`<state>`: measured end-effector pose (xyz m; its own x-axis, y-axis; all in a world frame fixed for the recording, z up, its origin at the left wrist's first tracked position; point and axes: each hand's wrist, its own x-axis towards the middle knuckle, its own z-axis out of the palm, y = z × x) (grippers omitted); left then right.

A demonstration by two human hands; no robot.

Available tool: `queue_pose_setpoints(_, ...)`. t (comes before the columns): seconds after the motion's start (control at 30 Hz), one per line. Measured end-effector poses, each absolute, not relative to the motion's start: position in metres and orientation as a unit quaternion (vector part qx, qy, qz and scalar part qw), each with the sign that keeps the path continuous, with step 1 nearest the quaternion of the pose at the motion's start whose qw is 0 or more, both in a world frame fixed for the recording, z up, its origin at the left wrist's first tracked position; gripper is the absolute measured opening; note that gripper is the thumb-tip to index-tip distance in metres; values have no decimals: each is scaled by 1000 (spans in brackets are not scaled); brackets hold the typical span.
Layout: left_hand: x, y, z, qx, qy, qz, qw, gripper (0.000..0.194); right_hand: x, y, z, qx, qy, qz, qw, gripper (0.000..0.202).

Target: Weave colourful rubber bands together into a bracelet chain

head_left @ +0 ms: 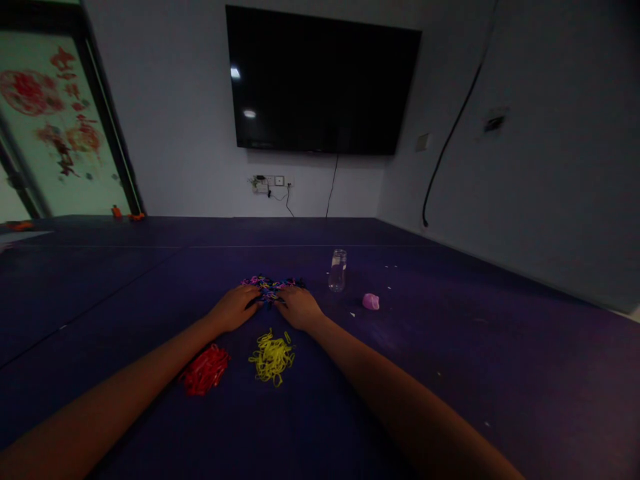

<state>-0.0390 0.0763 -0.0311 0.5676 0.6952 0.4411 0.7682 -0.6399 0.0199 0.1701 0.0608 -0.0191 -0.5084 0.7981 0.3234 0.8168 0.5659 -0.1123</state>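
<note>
A mixed pile of small coloured bands (270, 285), blue, pink and yellow among them, lies on the dark purple surface. My left hand (237, 307) rests at the pile's left side, fingers stretched over its edge. On the other side my right hand (299, 306) lies with its fingers spread on the bands. Both hands are open and touch the pile. Nearer to me is a heap of yellow bands (273, 358), and left of it a heap of red bands (205, 370) beside my left forearm.
A clear jar (337, 271) stands upright right of the pile, with a pink lump (371, 302) beyond it to the right. Small white scraps dot the surface (475, 347). Orange objects (136, 217) lie at the far left, and a television (323, 83) hangs on the wall.
</note>
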Motion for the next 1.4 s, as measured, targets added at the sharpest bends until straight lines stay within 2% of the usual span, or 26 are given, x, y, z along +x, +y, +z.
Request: queue_pose_setpoints(1.4, -36, 75, -29, -883, -408, -218, 78, 25, 171, 60, -18, -464, -868, -19, 173, 33)
